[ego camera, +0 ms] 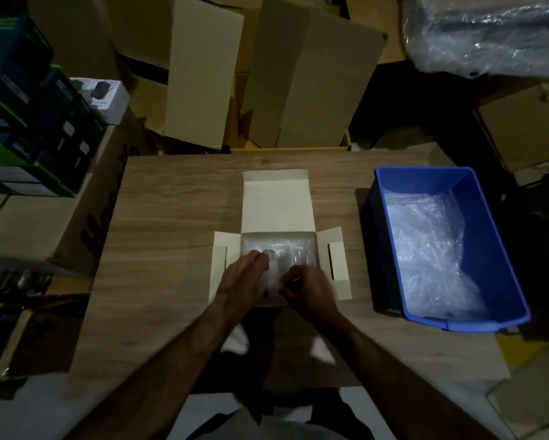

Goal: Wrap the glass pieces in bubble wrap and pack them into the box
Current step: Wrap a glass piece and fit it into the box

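Wrapped glass piece (271, 282) sits directly between my hands at the near edge of the open box (276, 204). Left hand (246, 274) and right hand (308, 289) both curl around it, equally near. Long axis runs away from me, I judge.

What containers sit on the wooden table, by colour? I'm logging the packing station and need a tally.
White cardboard box, flaps open, bubble-wrapped pieces inside: 1
Blue plastic bin, holding bubble wrap: 1
Total: 2
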Tool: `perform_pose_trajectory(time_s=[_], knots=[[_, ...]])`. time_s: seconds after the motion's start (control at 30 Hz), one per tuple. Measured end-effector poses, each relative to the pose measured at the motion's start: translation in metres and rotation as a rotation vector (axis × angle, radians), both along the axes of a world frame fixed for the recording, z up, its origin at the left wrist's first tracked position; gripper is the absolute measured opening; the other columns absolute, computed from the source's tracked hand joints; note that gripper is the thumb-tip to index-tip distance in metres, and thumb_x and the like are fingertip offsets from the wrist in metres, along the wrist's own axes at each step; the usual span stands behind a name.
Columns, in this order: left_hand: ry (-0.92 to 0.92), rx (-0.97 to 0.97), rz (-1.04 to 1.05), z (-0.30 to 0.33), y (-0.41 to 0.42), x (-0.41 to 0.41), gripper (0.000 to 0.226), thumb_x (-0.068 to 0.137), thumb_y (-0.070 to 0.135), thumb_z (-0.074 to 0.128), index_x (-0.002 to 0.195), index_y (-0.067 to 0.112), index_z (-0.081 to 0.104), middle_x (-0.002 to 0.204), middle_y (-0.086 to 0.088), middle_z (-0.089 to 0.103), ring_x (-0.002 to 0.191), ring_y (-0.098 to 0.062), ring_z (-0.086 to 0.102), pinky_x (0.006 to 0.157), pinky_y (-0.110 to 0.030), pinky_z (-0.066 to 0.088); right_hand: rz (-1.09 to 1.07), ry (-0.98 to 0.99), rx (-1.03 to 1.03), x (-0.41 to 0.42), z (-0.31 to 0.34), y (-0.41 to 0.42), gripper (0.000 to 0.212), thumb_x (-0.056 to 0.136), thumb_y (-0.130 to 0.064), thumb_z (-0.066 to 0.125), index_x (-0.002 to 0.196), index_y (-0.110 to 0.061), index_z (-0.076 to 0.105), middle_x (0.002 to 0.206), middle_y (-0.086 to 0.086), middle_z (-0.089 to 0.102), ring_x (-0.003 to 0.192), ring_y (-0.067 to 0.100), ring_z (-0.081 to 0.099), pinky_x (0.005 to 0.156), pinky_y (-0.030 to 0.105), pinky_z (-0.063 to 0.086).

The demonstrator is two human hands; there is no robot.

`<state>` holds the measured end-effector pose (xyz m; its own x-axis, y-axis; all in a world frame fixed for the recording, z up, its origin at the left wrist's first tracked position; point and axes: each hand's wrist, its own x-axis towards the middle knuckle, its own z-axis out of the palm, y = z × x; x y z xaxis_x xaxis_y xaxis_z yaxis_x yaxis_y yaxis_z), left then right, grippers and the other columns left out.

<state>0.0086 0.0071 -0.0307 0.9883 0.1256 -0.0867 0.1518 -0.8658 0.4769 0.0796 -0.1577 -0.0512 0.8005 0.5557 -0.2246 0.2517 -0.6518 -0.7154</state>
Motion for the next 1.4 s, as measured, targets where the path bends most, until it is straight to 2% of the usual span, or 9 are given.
perform_pose_trajectory(time_s=[0.1,0.17,0.3,0.4,0.57,0.73,0.9,1.13,1.4], knots=[[0.052,0.064,-0.045,-0.002,0.001,0.002,0.058,0.072,0.007,0.085,0.125,0.002,0.063,0.125,-0.017,0.064,0.110,-0.038,0.064,0.091,-0.046,0.054,-0.058,-0.035,0.028,0.013,0.009,-0.008,0.015,0.081,-0.006,0.081,0.094,-0.013,0.077,0.090,-0.002,0.075,0.076,0.003,0.070,0.077,0.031,0.061],[0.102,0.087,-0.084,-0.003,0.004,0.003,0.077,0.071,0.013,0.086,0.142,0.009,0.055,0.140,-0.014,0.057,0.121,-0.034,0.059,0.099,-0.043,0.050,-0.064,-0.134,0.021,0.025,0.018,-0.010,0.035,0.080,-0.001,0.076,0.114,-0.010,0.073,0.110,0.007,0.073,0.100,0.019,0.069,0.091,0.035,0.057],[0.126,0.168,-0.125,-0.005,0.006,0.009,0.068,0.077,0.029,0.083,0.140,0.021,0.057,0.140,-0.009,0.050,0.114,-0.027,0.059,0.089,-0.040,0.055,0.222,-0.109,-0.207,0.045,0.030,-0.001,0.073,0.080,-0.006,0.080,0.147,-0.015,0.051,0.147,0.007,0.054,0.137,0.026,0.049,0.109,0.037,0.045],[0.152,0.226,-0.123,-0.005,0.005,0.012,0.063,0.080,0.033,0.082,0.136,0.019,0.058,0.138,-0.009,0.050,0.112,-0.027,0.060,0.087,-0.041,0.056,0.310,-0.106,-0.346,0.056,0.029,0.008,0.077,0.078,-0.008,0.082,0.147,-0.020,0.050,0.148,0.005,0.054,0.136,0.024,0.051,0.107,0.039,0.048],[0.165,0.255,-0.125,-0.003,0.002,0.011,0.049,0.080,0.012,0.077,0.127,0.009,0.064,0.129,-0.014,0.060,0.105,-0.034,0.065,0.082,-0.046,0.057,0.264,-0.104,-0.336,0.059,0.024,0.006,0.071,0.078,-0.007,0.082,0.142,-0.022,0.055,0.138,0.007,0.062,0.126,0.025,0.060,0.098,0.037,0.053],[0.143,0.277,-0.203,-0.001,0.002,0.011,0.061,0.071,0.005,0.082,0.128,-0.003,0.063,0.129,-0.022,0.065,0.101,-0.041,0.070,0.078,-0.049,0.060,0.301,-0.125,-0.340,0.059,0.023,0.005,0.074,0.079,-0.009,0.081,0.146,-0.022,0.051,0.145,0.005,0.057,0.129,0.024,0.058,0.100,0.035,0.050],[0.174,0.394,-0.303,-0.005,0.005,0.014,0.067,0.103,0.042,0.049,0.155,0.003,0.033,0.161,-0.013,0.036,0.143,-0.026,0.042,0.115,-0.040,0.038,0.326,-0.140,-0.329,0.059,0.020,0.003,0.075,0.079,-0.008,0.082,0.146,-0.019,0.050,0.145,0.007,0.056,0.130,0.025,0.057,0.101,0.038,0.051],[0.121,0.369,-0.264,-0.003,0.000,0.014,0.066,0.100,0.045,0.051,0.154,0.010,0.034,0.157,-0.005,0.039,0.139,-0.021,0.043,0.115,-0.039,0.036,0.471,-0.261,-0.363,0.051,0.018,-0.002,0.083,0.088,-0.018,0.070,0.157,-0.009,0.026,0.160,0.010,0.034,0.143,0.026,0.041,0.106,0.036,0.049],[0.089,0.263,-0.148,0.003,-0.005,0.010,0.070,0.100,0.043,0.056,0.157,0.010,0.032,0.165,-0.011,0.030,0.153,-0.027,0.025,0.126,-0.040,0.017,0.270,-0.451,-0.191,0.044,0.053,-0.042,0.067,0.093,-0.015,0.063,0.155,-0.004,0.037,0.162,0.019,0.032,0.151,0.033,0.029,0.125,0.042,0.026]])
